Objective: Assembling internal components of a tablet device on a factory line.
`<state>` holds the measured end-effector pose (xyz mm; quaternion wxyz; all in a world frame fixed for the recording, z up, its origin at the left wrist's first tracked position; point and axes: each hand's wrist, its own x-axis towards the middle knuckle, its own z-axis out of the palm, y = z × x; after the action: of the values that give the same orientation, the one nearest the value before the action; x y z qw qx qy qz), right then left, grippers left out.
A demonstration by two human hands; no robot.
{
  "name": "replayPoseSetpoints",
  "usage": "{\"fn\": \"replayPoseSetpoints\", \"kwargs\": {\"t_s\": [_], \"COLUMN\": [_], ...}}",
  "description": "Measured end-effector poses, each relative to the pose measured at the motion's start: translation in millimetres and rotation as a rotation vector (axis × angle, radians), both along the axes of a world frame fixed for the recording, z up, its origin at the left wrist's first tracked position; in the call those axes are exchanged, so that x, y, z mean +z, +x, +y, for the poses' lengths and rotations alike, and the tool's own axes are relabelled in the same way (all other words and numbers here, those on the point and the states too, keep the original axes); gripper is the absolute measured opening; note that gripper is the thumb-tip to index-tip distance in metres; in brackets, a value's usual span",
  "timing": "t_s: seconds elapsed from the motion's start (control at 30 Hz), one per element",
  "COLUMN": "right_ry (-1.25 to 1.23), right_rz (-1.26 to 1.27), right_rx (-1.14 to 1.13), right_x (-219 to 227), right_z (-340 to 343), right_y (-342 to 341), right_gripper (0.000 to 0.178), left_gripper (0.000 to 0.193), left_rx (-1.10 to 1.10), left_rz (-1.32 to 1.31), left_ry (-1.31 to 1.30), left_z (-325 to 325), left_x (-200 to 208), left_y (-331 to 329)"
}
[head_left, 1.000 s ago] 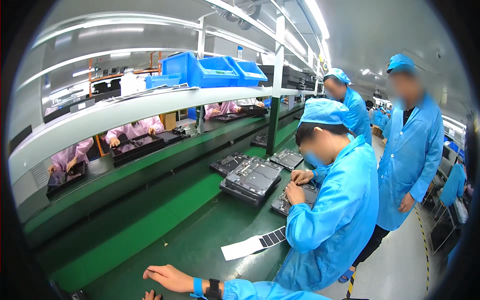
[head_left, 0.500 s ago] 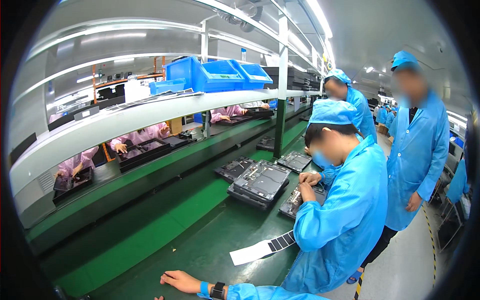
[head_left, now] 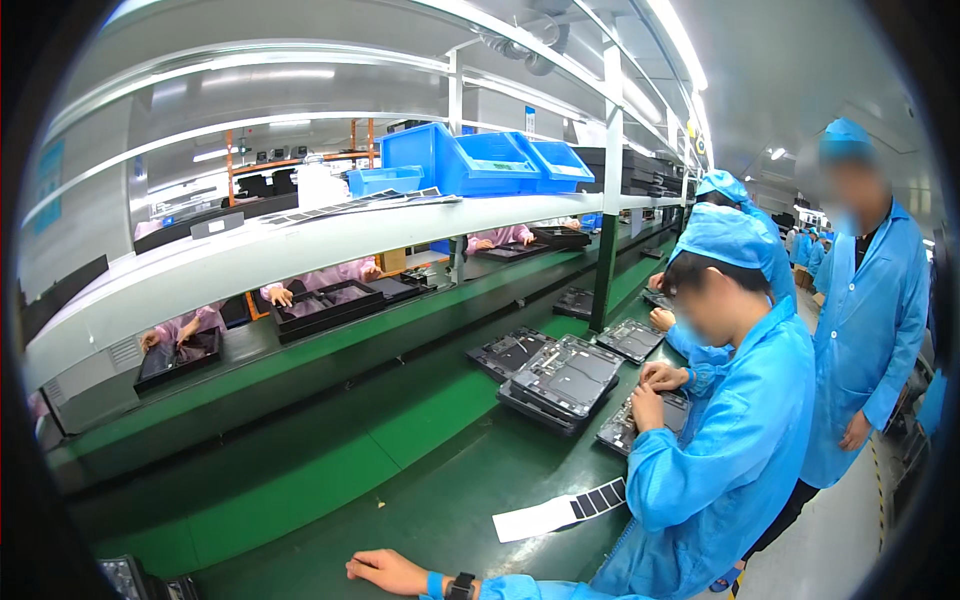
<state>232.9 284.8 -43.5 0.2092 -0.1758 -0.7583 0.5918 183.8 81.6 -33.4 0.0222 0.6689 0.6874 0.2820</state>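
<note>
My right hand [head_left: 388,571] lies over the near part of the green bench [head_left: 300,530], fingers stretched out to the left and nothing seen in them. A blue band and a dark watch [head_left: 461,587] circle its wrist, with a blue sleeve behind. My left hand is out of view. Closest to the right hand is a white sheet [head_left: 530,523] bearing a row of black rectangles. Farther off, a stack of opened laptop bases [head_left: 565,375] sits on the bench. At the lower left corner, a dark device [head_left: 125,577] is partly cut off by the rim.
A co-worker in blue [head_left: 735,400] on the right bends over a laptop base, both hands on it. Another person [head_left: 870,310] stands behind. A white shelf [head_left: 300,240] holding blue bins [head_left: 440,160] spans above the bench. Across it, people in pink handle black trays [head_left: 330,310].
The view has swung left, so the scene sits farther right. A fingertip at the lower edge has gone out of view, and the dark device at lower left shows more.
</note>
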Motion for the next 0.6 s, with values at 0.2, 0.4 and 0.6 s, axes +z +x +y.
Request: {"fn": "replayPoseSetpoints", "kwargs": {"t_s": [0.2,0.4,0.6], "right_ry": [0.048,0.018,0.091], "right_rz": [0.068,0.068,0.121], "right_rx": [-0.136,-0.126,-0.166], "right_x": [11.1,30.0,18.0], "right_z": [-19.4,-32.1,-31.0], "right_y": [12.8,22.2,26.0], "right_gripper": [0.027,0.024,0.019], "left_gripper": [0.040,0.039,0.039], "left_rx": [-0.055,-0.139,-0.245], "left_rz": [-0.146,-0.304,-0.448], "left_ry": [-0.118,-0.273,-0.423], "left_z": [50.7,103.5,113.1], "left_x": [-40.8,-72.5,-90.9], "left_y": [-15.7,-33.4,-19.0]}}
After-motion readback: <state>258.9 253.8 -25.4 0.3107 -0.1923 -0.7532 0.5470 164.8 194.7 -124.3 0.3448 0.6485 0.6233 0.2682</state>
